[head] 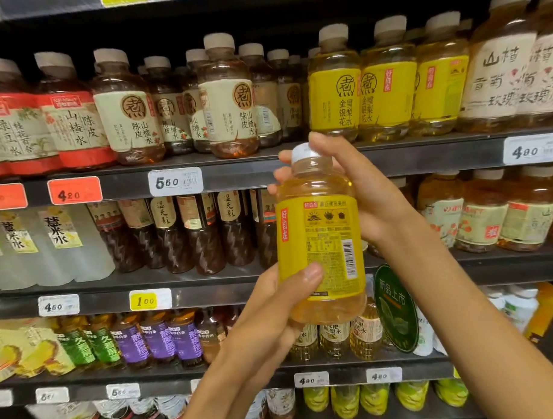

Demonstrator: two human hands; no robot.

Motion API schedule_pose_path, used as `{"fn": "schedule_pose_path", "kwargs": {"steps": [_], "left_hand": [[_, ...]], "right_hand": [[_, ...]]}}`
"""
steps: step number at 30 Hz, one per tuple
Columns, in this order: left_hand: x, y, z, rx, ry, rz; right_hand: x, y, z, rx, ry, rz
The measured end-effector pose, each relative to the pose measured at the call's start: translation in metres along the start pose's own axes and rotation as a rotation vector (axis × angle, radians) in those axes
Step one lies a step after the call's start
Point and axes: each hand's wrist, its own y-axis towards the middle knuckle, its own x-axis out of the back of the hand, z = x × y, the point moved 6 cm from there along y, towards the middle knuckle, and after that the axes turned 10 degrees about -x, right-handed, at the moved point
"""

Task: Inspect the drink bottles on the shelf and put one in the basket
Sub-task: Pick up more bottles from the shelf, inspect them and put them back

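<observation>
bottle (pixel 320 239): yellow-label one, off the shelf and up in front of me, upright with a slight tilt, back label facing me so I can read the small print and barcode

why two hands: judging by the grip, one steadies the bottom while the other turns the top, easier to spin it round for a look

left hand (pixel 272 306): comes up from below, thumb pressed across the lower label, fingers wrapped behind the base, so it's gripping the bottle

right hand (pixel 346 188): reaches in from the right, wrist bent, fingers curled round the neck and shoulder behind the white cap (pixel 303 152), also gripping, fingertips poke out on the left side

shelf (pixel 423 155): matching yellow bottles (pixel 361 81) sit in the row right above, brownish ones to the left of them, price tags along the edge

basket: not in view, can't say where it is

where I'm at: still the inspect bit I reckon, nothing's gone in a basket yet

watch out: smooth plastic, I'd keep the bottom hand snug when letting go up top
</observation>
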Motion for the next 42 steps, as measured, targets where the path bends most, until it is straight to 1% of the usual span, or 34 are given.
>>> {"fn": "schedule_pose_path", "kwargs": {"steps": [2, 6, 9, 11, 14, 16, 18, 20, 22, 24, 27, 29, 32, 35, 37, 40, 42], "left_hand": [[0.002, 0.001, -0.002, -0.001, 0.037, 0.033], [0.006, 0.002, -0.010, -0.034, 0.243, 0.052], [0.005, 0.004, -0.007, -0.059, 0.347, -0.023], [0.005, 0.007, -0.004, -0.038, 0.333, -0.074], [0.010, 0.009, -0.005, -0.002, 0.250, -0.051], [0.011, 0.008, -0.009, 0.014, 0.139, -0.008], [0.006, 0.008, -0.011, 0.058, -0.066, 0.016], [-0.005, 0.007, -0.014, 0.098, -0.291, 0.062], [-0.016, 0.005, -0.017, 0.143, -0.462, 0.095], [-0.024, 0.000, -0.021, 0.182, -0.585, 0.120], [-0.031, -0.006, -0.030, 0.219, -0.760, 0.181], [-0.033, -0.008, -0.034, 0.238, -0.845, 0.167], [-0.033, -0.009, -0.035, 0.249, -0.885, 0.126], [-0.031, -0.009, -0.033, 0.252, -0.860, 0.097], [-0.031, -0.009, -0.032, 0.244, -0.848, 0.114], [-0.029, -0.010, -0.030, 0.224, -0.795, 0.142], [-0.026, -0.008, -0.026, 0.214, -0.786, 0.135]], "right_hand": [[0.004, -0.001, 0.003, 0.052, -0.027, -0.060], [0.013, -0.009, 0.011, 0.174, -0.120, -0.228], [0.013, -0.010, 0.010, 0.176, -0.138, -0.279], [0.011, -0.009, 0.010, 0.153, -0.186, -0.268], [0.011, -0.007, 0.014, 0.123, -0.249, -0.228], [0.012, -0.007, 0.015, 0.110, -0.256, -0.191], [0.012, -0.004, 0.011, 0.079, -0.189, -0.142], [0.010, 0.001, 0.001, 0.002, -0.067, -0.090], [0.009, 0.006, -0.008, -0.066, 0.039, -0.069], [0.010, 0.011, -0.012, -0.098, 0.094, -0.075], [0.013, 0.013, -0.017, -0.144, 0.139, -0.129], [0.016, 0.015, -0.021, -0.147, 0.169, -0.171], [0.019, 0.019, -0.026, -0.126, 0.216, -0.193], [0.018, 0.021, -0.030, -0.131, 0.220, -0.128], [0.018, 0.021, -0.031, -0.165, 0.212, -0.104], [0.015, 0.020, -0.024, -0.170, 0.126, -0.080], [0.013, 0.018, -0.014, -0.119, 0.069, -0.074]]}}
